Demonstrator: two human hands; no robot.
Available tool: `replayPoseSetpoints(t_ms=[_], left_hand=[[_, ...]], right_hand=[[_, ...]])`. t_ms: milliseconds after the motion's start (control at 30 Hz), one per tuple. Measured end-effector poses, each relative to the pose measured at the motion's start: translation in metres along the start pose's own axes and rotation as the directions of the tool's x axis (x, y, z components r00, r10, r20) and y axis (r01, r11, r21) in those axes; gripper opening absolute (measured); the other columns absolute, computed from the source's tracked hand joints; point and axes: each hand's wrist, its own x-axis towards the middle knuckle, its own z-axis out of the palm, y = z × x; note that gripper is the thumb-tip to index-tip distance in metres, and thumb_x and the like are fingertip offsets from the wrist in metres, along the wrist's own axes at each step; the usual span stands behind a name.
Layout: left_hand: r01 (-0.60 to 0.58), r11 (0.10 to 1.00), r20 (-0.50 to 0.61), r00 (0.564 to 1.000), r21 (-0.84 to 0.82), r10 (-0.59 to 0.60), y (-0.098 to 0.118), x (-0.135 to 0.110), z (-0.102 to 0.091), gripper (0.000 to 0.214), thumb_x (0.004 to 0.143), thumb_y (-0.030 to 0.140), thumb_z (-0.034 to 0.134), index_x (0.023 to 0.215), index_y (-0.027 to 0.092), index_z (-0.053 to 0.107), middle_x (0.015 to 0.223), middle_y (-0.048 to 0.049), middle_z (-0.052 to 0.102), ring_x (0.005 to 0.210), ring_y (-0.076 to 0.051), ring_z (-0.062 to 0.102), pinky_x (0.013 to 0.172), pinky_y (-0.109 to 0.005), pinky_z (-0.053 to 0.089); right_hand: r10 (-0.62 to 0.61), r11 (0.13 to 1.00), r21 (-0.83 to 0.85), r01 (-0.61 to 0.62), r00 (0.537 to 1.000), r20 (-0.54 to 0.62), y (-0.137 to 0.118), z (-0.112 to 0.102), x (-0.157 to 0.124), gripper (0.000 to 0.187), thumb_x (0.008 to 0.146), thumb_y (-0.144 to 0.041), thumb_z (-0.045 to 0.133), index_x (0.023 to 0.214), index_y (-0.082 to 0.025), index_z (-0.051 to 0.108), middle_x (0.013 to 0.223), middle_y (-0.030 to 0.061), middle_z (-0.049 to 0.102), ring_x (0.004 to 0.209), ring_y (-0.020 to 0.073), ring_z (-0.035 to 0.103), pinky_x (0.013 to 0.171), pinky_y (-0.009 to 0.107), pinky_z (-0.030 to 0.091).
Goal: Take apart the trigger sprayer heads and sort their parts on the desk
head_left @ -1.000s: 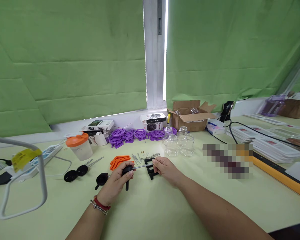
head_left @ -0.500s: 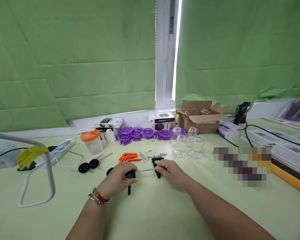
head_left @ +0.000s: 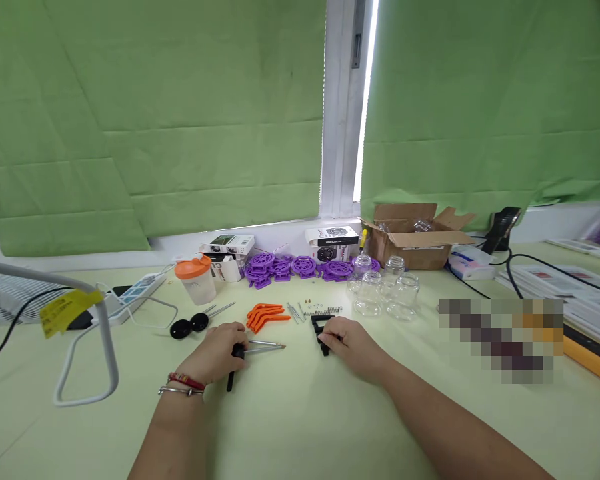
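- Your left hand [head_left: 215,353] is closed around a black crank [head_left: 237,351], nearer you than the orange levers [head_left: 266,316]; metal rods [head_left: 265,349] project rightward.
- Your right hand [head_left: 353,345], right of the levers, bends its fingers at black frames [head_left: 323,319]; pinching cannot be confirmed.

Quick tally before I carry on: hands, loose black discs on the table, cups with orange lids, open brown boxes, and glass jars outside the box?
Hands, left hand and right hand: 2
Loose black discs: 2
Orange-lidded cup: 1
Open brown box: 1
Glass jars outside it: 4
Total: 10
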Motion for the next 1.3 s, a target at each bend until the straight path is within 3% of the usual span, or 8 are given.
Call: replayPoseSetpoints(t_ms=[133, 333, 533, 700, 867, 967, 1100, 1300], left_hand=[[0.052, 0.995, -0.013, 0.999, 0.083, -0.051, -0.005, 0.001, -0.001, 0.018, 0.059, 0.018, 0.058, 0.075, 0.022, 0.065, 0.094, -0.0036, 0.064, 0.093, -0.024, 0.057, 0.077, -0.032, 0.038], [0.169, 0.974, -0.076, 0.984, 0.149, -0.159, -0.018, 0.004, 0.002, 0.029, 0.057, 0.009, 0.054, 0.081, 0.022, 0.065, 0.096, -0.0032, 0.066, 0.097, -0.023, 0.056, 0.082, -0.035, 0.034], [0.200, 0.977, -0.153, 0.970, 0.078, -0.186, -0.024, 0.007, 0.005, 0.036, 0.064, 0.039, 0.064, 0.095, 0.022, 0.064, 0.106, -0.0066, 0.065, 0.101, -0.026, 0.056, 0.087, -0.036, 0.037], [0.424, 0.902, -0.362, 0.856, 0.080, -0.370, -0.040, 0.015, -0.001, 0.037, 0.084, 0.036, 0.037, 0.103, 0.015, 0.060, 0.114, -0.0143, 0.062, 0.106, -0.029, 0.056, 0.084, -0.038, 0.040], [0.605, 0.794, -0.376, 0.752, 0.068, -0.541, -0.069, 0.030, -0.010, 0.037, 0.081, 0.029, 0.036, 0.106, 0.012, 0.057, 0.113, -0.0218, 0.061, 0.103, -0.037, 0.057, 0.083, -0.046, 0.040], [0.633, 0.770, -0.328, 0.746, 0.081, -0.579, -0.082, 0.038, -0.011, 0.032, 0.075, 0.030, 0.043, 0.099, 0.015, 0.060, 0.101, -0.0195, 0.067, 0.097, -0.038, 0.059, 0.085, -0.053, 0.036], [0.646, 0.757, -0.264, 0.749, 0.093, -0.607, -0.091, 0.048, -0.007, 0.021, 0.067, 0.024, 0.050, 0.083, 0.017, 0.061, 0.095, -0.0187, 0.068, 0.091, -0.035, 0.062, 0.080, -0.049, 0.040], [0.637, 0.765, -0.291, 0.753, 0.099, -0.590, -0.092, 0.052, -0.003, 0.024, 0.067, 0.015, 0.048, 0.087, 0.013, 0.062, 0.098, -0.0230, 0.066, 0.093, -0.036, 0.061, 0.078, -0.046, 0.042]], right_hand=[[0.029, 1.000, 0.012, -0.029, 0.999, -0.020, 0.003, 0.000, 0.000, 0.028, 0.088, -0.033, 0.044, 0.064, -0.019, 0.048, 0.069, -0.0011, 0.050, 0.067, 0.0129, 0.046, 0.062, 0.025, 0.037], [0.032, 0.999, 0.023, -0.032, 0.999, -0.027, 0.004, 0.000, 0.001, 0.029, 0.088, -0.034, 0.044, 0.064, -0.019, 0.048, 0.068, -0.0014, 0.048, 0.065, 0.0124, 0.045, 0.060, 0.025, 0.037], [0.042, 0.999, 0.019, -0.041, 0.998, -0.046, 0.006, 0.000, 0.003, 0.027, 0.086, -0.034, 0.045, 0.064, -0.019, 0.049, 0.067, -0.0014, 0.049, 0.063, 0.0124, 0.044, 0.059, 0.025, 0.036], [0.077, 0.997, 0.011, -0.077, 0.993, -0.089, 0.007, -0.005, 0.005, 0.028, 0.086, -0.034, 0.045, 0.063, -0.019, 0.051, 0.067, -0.0008, 0.050, 0.063, 0.0128, 0.045, 0.059, 0.026, 0.035], [0.145, 0.989, 0.041, -0.141, 0.982, -0.117, 0.011, -0.005, 0.007, 0.029, 0.084, -0.037, 0.045, 0.062, -0.019, 0.050, 0.064, -0.0014, 0.049, 0.060, 0.0125, 0.042, 0.056, 0.025, 0.034], [0.146, 0.989, 0.049, -0.141, 0.982, -0.117, 0.011, -0.005, 0.007, 0.029, 0.084, -0.037, 0.045, 0.062, -0.019, 0.051, 0.065, -0.0017, 0.048, 0.060, 0.0124, 0.042, 0.057, 0.025, 0.034], [0.155, 0.987, 0.061, -0.149, 0.982, -0.108, 0.010, -0.005, 0.006, 0.029, 0.084, -0.037, 0.045, 0.062, -0.019, 0.049, 0.065, -0.0021, 0.048, 0.060, 0.0121, 0.042, 0.057, 0.025, 0.034], [0.169, 0.984, 0.073, -0.162, 0.979, -0.112, 0.012, -0.004, 0.006, 0.028, 0.084, -0.038, 0.046, 0.063, -0.019, 0.048, 0.065, -0.0020, 0.048, 0.060, 0.0122, 0.042, 0.058, 0.025, 0.035]])
